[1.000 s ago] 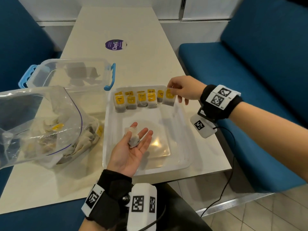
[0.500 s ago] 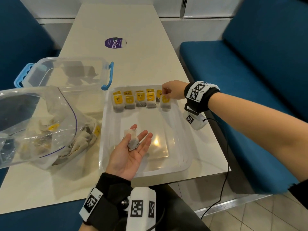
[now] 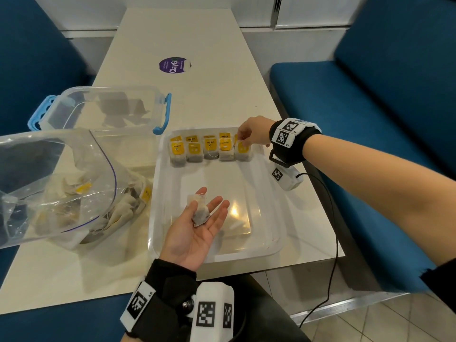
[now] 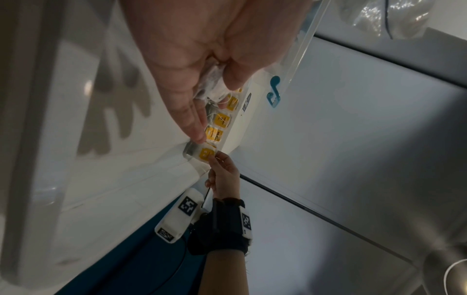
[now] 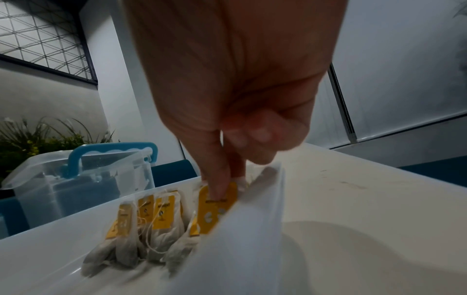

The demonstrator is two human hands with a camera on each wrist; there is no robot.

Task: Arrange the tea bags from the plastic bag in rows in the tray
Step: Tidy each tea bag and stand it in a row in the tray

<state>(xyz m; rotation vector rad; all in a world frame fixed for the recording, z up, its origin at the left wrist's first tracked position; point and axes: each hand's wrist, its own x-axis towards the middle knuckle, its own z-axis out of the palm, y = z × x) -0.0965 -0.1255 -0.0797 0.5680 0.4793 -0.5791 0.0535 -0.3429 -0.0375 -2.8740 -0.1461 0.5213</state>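
Tray (image 3: pixel 276 233): five tea bags (image 3: pixel 210 150) rowed at 12 o'clock; rightmost tag pinched by right hand (image 3: pixel 254 132) fingers. One bag (image 3: pixel 199 212) lies on flat left hand (image 3: pixel 195 230). Plastic bag (image 3: pixel 56 183), lidded box (image 3: pixel 103 109) at 9 o'clock on bench (image 3: pixel 197 45).

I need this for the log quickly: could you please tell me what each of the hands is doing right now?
Left hand: open, palm up, a loose tea bag resting on it.
Right hand: pinching the rightmost tea bag of the tray's row.
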